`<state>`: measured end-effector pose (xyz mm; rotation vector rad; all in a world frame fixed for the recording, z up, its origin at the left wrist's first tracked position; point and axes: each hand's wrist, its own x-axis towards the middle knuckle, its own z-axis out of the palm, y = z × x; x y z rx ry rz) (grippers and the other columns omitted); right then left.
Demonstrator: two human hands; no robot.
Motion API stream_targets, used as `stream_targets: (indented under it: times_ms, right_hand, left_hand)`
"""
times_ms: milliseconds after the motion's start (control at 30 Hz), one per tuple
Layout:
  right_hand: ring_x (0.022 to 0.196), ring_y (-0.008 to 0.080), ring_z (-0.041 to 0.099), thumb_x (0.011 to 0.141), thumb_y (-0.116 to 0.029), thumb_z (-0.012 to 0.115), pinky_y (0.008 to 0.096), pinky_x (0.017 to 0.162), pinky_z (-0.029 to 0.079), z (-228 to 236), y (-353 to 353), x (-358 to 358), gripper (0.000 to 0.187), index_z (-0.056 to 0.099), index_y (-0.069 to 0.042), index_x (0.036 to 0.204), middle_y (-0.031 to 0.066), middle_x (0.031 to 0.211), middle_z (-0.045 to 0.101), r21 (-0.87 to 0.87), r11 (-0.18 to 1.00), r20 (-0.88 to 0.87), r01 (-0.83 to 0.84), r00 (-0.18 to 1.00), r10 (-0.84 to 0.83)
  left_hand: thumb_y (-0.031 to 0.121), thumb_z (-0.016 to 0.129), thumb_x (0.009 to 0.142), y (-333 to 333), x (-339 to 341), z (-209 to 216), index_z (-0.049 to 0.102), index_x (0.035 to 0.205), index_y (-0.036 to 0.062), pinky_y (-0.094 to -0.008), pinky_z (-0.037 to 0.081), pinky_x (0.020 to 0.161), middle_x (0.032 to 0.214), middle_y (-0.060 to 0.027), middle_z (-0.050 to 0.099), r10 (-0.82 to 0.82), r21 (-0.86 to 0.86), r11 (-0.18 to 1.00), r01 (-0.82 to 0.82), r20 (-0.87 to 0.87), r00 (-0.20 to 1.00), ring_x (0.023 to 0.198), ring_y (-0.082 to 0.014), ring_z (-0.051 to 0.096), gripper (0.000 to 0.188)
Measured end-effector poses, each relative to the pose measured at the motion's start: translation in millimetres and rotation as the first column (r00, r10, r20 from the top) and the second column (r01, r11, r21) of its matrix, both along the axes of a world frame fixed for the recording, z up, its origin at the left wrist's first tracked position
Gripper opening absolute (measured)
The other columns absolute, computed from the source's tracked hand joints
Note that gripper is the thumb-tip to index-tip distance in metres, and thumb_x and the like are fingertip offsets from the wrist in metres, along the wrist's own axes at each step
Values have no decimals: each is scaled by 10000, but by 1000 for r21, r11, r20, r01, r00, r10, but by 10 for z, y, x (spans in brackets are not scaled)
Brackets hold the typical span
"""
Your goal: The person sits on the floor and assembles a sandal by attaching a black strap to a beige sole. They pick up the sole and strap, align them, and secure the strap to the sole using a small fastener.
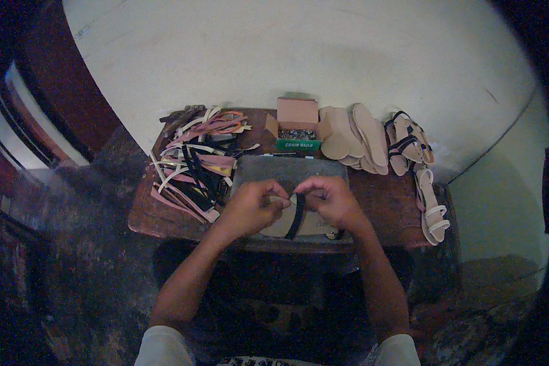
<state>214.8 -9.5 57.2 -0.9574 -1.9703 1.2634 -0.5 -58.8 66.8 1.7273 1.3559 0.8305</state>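
Observation:
A beige sandal (312, 224) lies sideways on a grey pad (256, 169) in front of me, with a black strap (296, 218) across it. My left hand (253, 207) is closed in a pinch just left of the strap's upper end; what its fingertips hold is too small to make out. From the other side, my right hand (332, 198) pinches the upper end of the black strap, its fingertips close to the left ones. A small buckle-like dark piece (335, 234) shows at the sandal's right end, below my right hand.
On the brown wooden table (378, 213), a heap of pink, black and cream straps (192, 165) covers the left. An open cardboard box of nails (297, 134) stands at the back, beside stacked beige soles (355, 140). Black-strapped sandals (409, 143) and a white-strapped sandal (432, 207) lie right.

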Motion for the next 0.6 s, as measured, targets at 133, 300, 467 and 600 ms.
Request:
stream_targets:
  times_ms: [133, 300, 467, 600]
  right_hand:
    - [884, 131, 641, 846, 82, 598, 301, 779, 540, -36, 22, -14, 211, 659, 7, 1034, 52, 931, 671, 5, 1000, 32, 17, 999, -17]
    - [903, 130, 642, 876, 57, 588, 297, 798, 537, 111, -41, -51, 198, 659, -4, 1050, 51, 958, 682, 144, 990, 121, -8, 993, -10]
    - [958, 142, 638, 881, 71, 559, 306, 831, 544, 70, -19, -9, 257, 651, -10, 1107, 67, 1030, 670, 45, 998, 61, -47, 997, 44]
    - [1011, 167, 632, 894, 103, 510, 323, 865, 555, 154, -46, 0, 298, 641, -4, 1139, 86, 1094, 648, 82, 996, 65, -41, 997, 36]
  left_hand:
    - [150, 714, 834, 19, -29, -58, 670, 918, 46, -320, 441, 529, 655, -55, 627, 4, -2, 1000, -4, 12, 1000, 575, -123, 561, 141]
    - [153, 712, 846, 53, -61, -151, 666, 920, 37, -307, 427, 496, 640, -48, 624, -27, 120, 992, 26, 4, 1000, 540, -103, 548, 145]
    - [155, 713, 851, 25, -24, -30, 666, 920, 34, -305, 419, 488, 640, -48, 623, -18, -12, 1000, 18, 43, 999, 539, -95, 547, 147]
    - [158, 720, 848, -2, -10, 64, 669, 917, 36, -303, 403, 476, 629, -50, 614, 14, -84, 996, -12, 16, 1000, 527, -94, 537, 149]
